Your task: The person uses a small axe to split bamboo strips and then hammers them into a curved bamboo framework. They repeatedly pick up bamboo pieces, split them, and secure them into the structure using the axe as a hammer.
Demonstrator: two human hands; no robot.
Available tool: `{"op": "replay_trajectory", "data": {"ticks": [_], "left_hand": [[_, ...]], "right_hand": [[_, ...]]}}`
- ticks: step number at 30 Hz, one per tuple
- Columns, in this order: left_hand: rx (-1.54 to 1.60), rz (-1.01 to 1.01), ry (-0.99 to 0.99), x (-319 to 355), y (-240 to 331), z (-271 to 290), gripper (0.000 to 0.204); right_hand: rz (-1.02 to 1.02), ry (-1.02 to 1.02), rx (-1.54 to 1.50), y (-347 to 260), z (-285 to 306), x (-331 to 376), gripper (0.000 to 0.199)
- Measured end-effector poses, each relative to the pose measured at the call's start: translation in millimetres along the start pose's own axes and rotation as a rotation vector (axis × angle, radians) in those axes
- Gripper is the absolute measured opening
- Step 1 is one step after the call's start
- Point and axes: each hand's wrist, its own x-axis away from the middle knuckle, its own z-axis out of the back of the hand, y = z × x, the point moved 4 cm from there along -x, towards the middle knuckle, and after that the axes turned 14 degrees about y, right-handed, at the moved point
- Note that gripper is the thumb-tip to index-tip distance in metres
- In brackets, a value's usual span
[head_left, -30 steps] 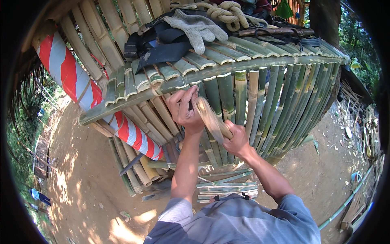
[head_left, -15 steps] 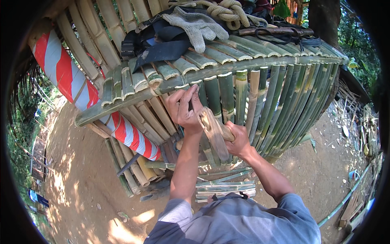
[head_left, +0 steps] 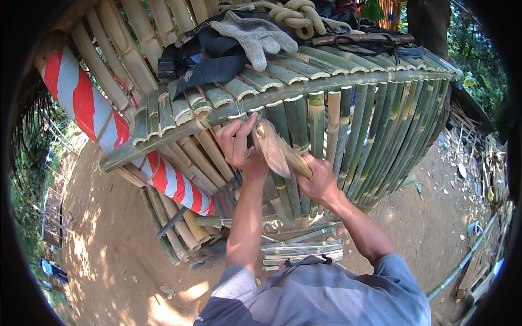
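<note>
My right hand (head_left: 317, 178) is wrapped round the handle of a wooden mallet (head_left: 272, 146). The mallet's worn, pale head is raised beside the fingers of my left hand (head_left: 237, 144), just below the bamboo rail (head_left: 272, 98). My left hand is closed, thumb and fingers drawn together by the top of a slat; what they pinch, if anything, is hidden. Upright green bamboo slats (head_left: 298, 125) stand side by side under the rail, several to the right of my hands. Split bamboo strips (head_left: 261, 80) form the surface above the rail.
A knit glove (head_left: 255, 35) lies on a dark bag (head_left: 209, 65) on the bamboo top, near a knotted rope (head_left: 296, 16). A red-and-white wrapped post (head_left: 84, 103) leans at left. Bamboo poles (head_left: 168, 223) and a bundle of cut strips (head_left: 302, 252) lie low by the dirt ground.
The mallet head has swung up and left, nearer the rail and my left fingers. My left hand has shifted slightly left, still closed. The whole view has tilted a little.
</note>
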Motion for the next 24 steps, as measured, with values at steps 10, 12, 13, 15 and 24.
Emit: {"op": "replay_trajectory", "data": {"ticks": [10, 12, 13, 15, 24], "left_hand": [[-0.034, -0.026, -0.023, -1, 3, 2, 0.022], [-0.021, 0.044, -0.069, -2, 2, 2, 0.028], [-0.004, 0.103, -0.097, -6, 6, 3, 0.029], [-0.01, 0.076, -0.178, -6, 2, 5, 0.037], [-0.023, -0.114, -0.394, -43, 2, 10, 0.033]], "right_hand": [[-0.108, -0.041, -0.08, -11, 14, 12, 0.011], [-0.229, -0.049, -0.066, -4, 20, 27, 0.017], [-0.31, -0.053, -0.076, -4, 26, 33, 0.018], [-0.413, -0.034, -0.06, 3, 35, 46, 0.025], [-0.469, -0.027, -0.115, 3, 51, 58, 0.035]]}}
